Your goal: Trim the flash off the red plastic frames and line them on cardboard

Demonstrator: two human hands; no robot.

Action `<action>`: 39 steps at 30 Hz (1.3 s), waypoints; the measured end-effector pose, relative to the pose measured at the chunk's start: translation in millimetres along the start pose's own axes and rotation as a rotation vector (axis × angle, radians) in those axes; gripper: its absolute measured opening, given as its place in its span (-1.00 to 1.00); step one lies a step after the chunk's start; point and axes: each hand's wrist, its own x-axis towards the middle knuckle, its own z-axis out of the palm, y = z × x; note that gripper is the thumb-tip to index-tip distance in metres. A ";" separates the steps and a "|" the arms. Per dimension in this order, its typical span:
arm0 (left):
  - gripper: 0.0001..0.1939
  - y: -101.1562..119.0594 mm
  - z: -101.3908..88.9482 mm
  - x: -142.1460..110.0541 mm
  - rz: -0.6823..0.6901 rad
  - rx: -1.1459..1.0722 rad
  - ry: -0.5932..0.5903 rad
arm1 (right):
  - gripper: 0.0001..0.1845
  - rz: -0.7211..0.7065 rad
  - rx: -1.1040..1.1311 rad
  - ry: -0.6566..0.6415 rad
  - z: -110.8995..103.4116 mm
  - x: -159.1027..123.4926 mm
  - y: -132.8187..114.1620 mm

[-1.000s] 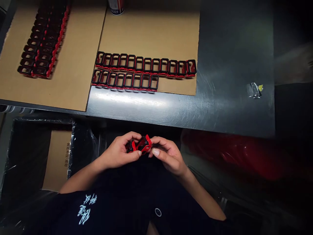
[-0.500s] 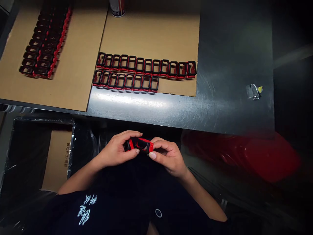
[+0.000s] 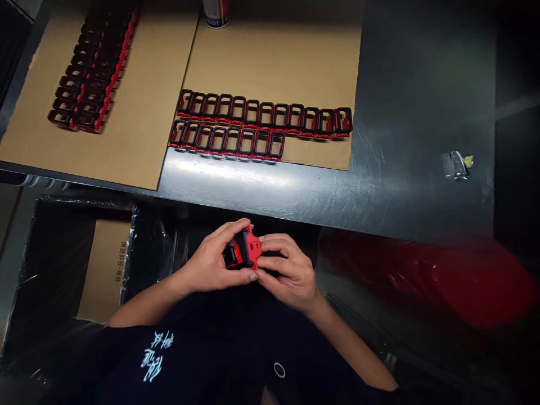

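Note:
In front of my body, below the table's near edge, both hands grip a red and black plastic frame (image 3: 253, 247). Its red side with small dark holes faces up. My left hand (image 3: 211, 259) holds it between thumb and fingertips, and a second red and black piece (image 3: 232, 256) sits inside that palm. My right hand (image 3: 291, 270) closes on the frame from the right, thumb below and fingers on the red side. Similar frames stand in two rows (image 3: 253, 115) on cardboard on the table, the nearer row shorter.
More frames fill a double column (image 3: 90, 84) on the left cardboard sheet (image 3: 139, 112). A can (image 3: 216, 14) stands at the back. A small metal object (image 3: 458, 165) lies on the dark table (image 3: 405, 140). Red plastic (image 3: 472, 281) lies lower right, a plastic-lined box (image 3: 63, 253) lower left.
My hands have turned the frame, so its red side with holes now shows instead of its opening. The right fingers have moved onto that side. The whole view has shifted slightly.

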 end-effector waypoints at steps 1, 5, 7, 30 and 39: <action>-0.11 0.1 -0.2 0.3 0.036 0.038 0.005 | -0.89 0.002 -0.010 0.005 0.2 -0.5 0.4; -0.12 4.6 -0.6 3.0 0.161 0.196 0.029 | -0.88 0.022 -0.039 0.031 2.5 -1.3 0.9; -0.13 7.4 -0.4 4.8 0.205 0.248 0.032 | -0.87 0.044 -0.043 0.035 3.8 -0.9 0.7; -0.25 3.1 2.7 3.1 0.339 0.531 0.067 | -0.65 0.689 0.499 -0.086 2.4 4.9 -12.3; -0.06 -11.9 1.4 1.9 0.454 0.549 0.056 | -0.88 0.538 0.316 -0.071 2.1 6.7 -12.8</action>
